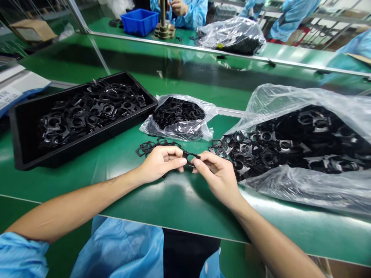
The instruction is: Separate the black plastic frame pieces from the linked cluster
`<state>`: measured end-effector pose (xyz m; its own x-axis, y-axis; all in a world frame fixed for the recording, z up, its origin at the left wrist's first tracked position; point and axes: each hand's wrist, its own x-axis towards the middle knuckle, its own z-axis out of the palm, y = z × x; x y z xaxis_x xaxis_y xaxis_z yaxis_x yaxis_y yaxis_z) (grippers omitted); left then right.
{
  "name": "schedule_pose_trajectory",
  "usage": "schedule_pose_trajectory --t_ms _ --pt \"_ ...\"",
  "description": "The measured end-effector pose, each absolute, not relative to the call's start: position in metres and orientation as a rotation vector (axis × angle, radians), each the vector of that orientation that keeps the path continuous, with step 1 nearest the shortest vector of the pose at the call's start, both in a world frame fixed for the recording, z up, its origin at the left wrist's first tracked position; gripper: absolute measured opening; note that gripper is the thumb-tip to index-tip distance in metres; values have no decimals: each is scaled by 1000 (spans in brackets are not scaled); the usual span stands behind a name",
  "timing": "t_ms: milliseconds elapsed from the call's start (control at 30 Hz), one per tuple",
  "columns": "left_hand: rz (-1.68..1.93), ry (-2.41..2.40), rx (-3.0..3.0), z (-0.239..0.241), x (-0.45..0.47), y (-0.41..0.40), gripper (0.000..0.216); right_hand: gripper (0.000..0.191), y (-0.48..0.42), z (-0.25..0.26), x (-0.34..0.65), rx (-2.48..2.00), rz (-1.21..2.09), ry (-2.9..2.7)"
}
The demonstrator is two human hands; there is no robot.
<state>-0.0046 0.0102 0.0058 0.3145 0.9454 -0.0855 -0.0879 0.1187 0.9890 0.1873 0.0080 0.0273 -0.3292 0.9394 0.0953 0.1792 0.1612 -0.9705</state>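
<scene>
Between my two hands, a small black plastic part [185, 155] with a round hole is held just above the green tabletop [162, 200]. My left hand [162, 163] pinches its left end between thumb and fingers. At the other end, my right hand [217, 170] grips it the same way. Loose black ring-shaped parts [145, 148] lie in a small pile behind my left hand, partly hidden by it. To the right of my right hand, a large clear plastic bag [278, 183] lies open, with many black parts [255, 148] spilling from its mouth.
A black tray [58, 164] full of similar parts stands at the left. Behind my hands sits a smaller clear bag [179, 133] of black rings. Across a metal-edged divider are a blue bin [140, 23], another filled bag [232, 34] and co-workers in blue sleeves [197, 14].
</scene>
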Motion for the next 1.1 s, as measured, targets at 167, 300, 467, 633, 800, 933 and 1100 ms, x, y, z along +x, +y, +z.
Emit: schedule_pose_trajectory --t_ms 167,300,467,633,800,933,1100 --pt "975 932 1187 5 -5 10 42 28 9 29 189 -1049 1274 -1645" --pt "949 870 1205 4 -7 10 41 34 8 33 190 -1026 1344 -1632" --pt "917 805 1220 4 -10 9 41 34 7 37 190 -936 1495 -1569" --pt "881 768 1184 3 -12 9 42 35 5 39 191 -927 1556 -1533" --pt "871 742 1128 1 -11 9 43 39 7 38 191 -954 1588 -1509" --pt "922 810 1077 2 -10 10 42 42 11 32 189 -1037 1541 -1440" --pt "936 824 1030 4 -8 12 38 38 15 24 189 -1045 1566 -1388"
